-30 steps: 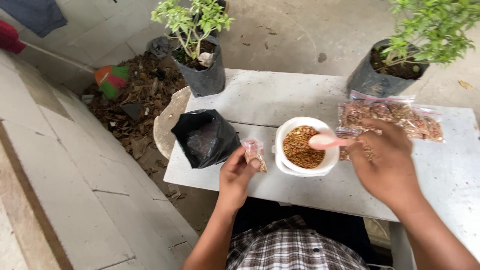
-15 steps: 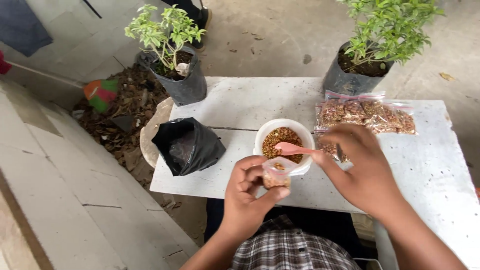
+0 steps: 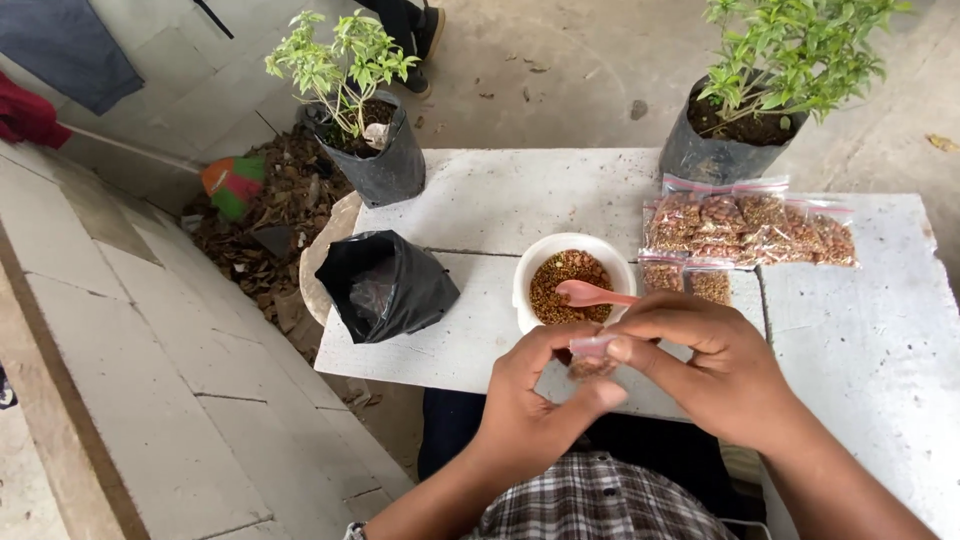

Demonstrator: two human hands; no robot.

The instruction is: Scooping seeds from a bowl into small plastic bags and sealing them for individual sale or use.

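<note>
Head view. Both hands meet at the near edge of the tabletop (image 3: 500, 200). The left hand (image 3: 535, 400) has its grip clamped on a small clear zip bag (image 3: 590, 358), thumb below and fingers curled over the top. The right hand (image 3: 715, 370) has its fingertips pinched together on the bag's pink-edged mouth. A half second ago that mouth stood open in the left hand while the right hand held the pink spoon (image 3: 590, 294). The spoon now rests in the tub with its handle over the rim, just beyond the grip, released. Judgement: filling of this bag has stopped and the mouth is being pressed closed.

Containers:
- The small bag, held between both hands, shows a little brown granular matter at its bottom; the fill level is largely hidden by fingers.
- A white round tub (image 3: 530, 262), just beyond the grip, is filled nearly to the top with reddish-brown granules.
- Filled clear bags (image 3: 760, 228) of the same material lie in a row beyond and to the right of the grip.
- A black plastic bag (image 3: 385, 285), to the left of the grip, lies slumped; contents cannot be told.
- Two black grow bags with green plants, one far left (image 3: 375, 165), one far right (image 3: 715, 150), hold soil.
</note>
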